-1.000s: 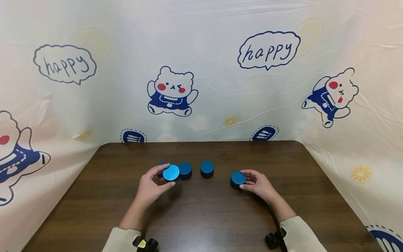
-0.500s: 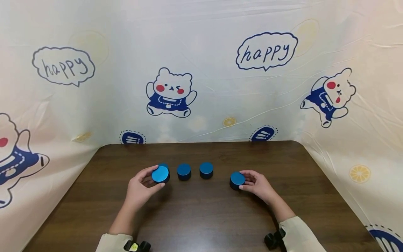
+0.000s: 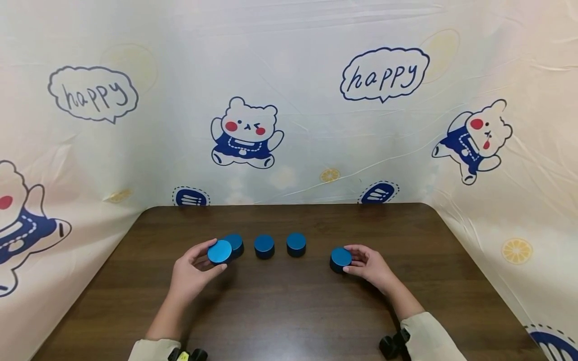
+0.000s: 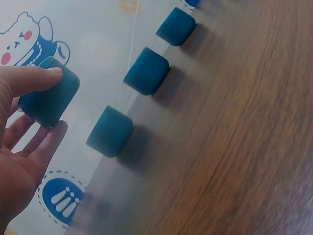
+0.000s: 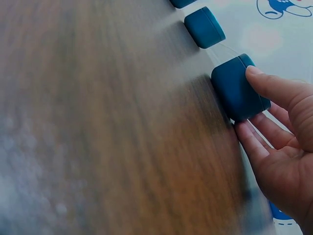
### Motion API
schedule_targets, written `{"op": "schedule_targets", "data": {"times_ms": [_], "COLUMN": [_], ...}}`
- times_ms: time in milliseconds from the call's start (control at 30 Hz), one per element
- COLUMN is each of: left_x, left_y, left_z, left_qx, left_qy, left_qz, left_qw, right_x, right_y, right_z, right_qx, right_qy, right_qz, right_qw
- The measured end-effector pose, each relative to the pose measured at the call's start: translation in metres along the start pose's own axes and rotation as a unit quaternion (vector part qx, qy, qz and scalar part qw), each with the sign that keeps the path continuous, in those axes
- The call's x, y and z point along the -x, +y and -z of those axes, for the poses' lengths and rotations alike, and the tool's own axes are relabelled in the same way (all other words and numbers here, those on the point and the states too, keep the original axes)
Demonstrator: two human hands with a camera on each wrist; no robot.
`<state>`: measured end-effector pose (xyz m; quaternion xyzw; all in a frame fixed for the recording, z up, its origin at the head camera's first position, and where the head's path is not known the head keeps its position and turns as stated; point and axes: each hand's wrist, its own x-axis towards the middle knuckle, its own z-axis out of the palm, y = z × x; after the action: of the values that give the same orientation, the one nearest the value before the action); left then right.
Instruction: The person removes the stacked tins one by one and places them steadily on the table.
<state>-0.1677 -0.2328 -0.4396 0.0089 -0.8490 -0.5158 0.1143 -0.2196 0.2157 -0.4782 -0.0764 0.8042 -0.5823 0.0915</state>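
Left hand [image 3: 191, 271] pinching a blue puck [image 3: 220, 251], now carried leftward clear of the three-puck row [image 3: 264, 246] toward the bench's [image 3: 289, 311] left side, while the right hand [image 3: 370, 265], fingers curled, still grips the rightmost puck [image 3: 340, 259] resting on the bench.

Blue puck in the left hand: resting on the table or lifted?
Lifted. The blue puck is pinched, tilted, in the left hand; the wrist view shows it above the table.

- left hand [image 3: 191, 273] carries its blue puck [image 3: 220, 251] further left, off the row, exposing the puck behind [image 3: 235, 244]
- head view shifts slightly
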Motion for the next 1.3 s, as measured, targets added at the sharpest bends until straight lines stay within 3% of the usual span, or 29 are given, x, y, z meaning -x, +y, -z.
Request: {"op": "schedule_targets", "data": {"times_ms": [867, 1300], "left_x": [-0.007, -0.02], "left_y": [-0.029, -0.045], "left_z": [0.015, 0.022], "left_qx": [0.001, -0.001], "left_qy": [0.034, 0.056], "left_qz": [0.059, 0.072], "left_qw": [0.9976, 0.9958], "right_x": [-0.001, -0.001], "right_y": [0.003, 0.004], "right_z": [0.0, 0.0], "right_qx": [0.007, 0.006], "right_qy": [0.001, 0.0], "right_qz": [0.013, 0.012], "right_qw": [1.0, 1.0]}}
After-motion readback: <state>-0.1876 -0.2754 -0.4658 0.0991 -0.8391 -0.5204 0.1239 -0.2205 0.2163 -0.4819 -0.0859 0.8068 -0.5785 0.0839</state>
